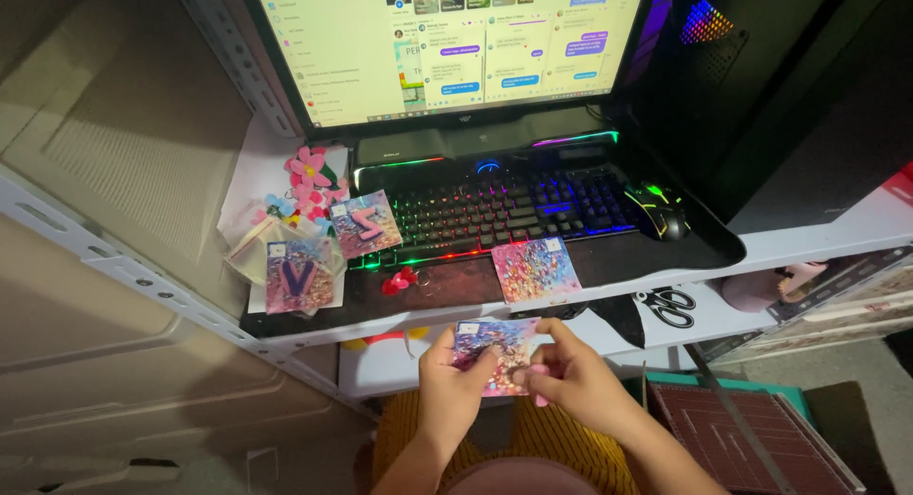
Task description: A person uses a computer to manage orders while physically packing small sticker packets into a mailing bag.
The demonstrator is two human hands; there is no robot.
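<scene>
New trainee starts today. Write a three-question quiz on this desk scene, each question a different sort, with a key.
1. True or false: both hands hold one colourful card.
2. Which lies right of the keyboard? A scissors, B mouse, C flower.
3. Fill in: the scissors lie on the white ___, below the mat.

Key
1. True: left hand and right hand grip its edges.
2. B, the mouse.
3. Shelf.
</scene>
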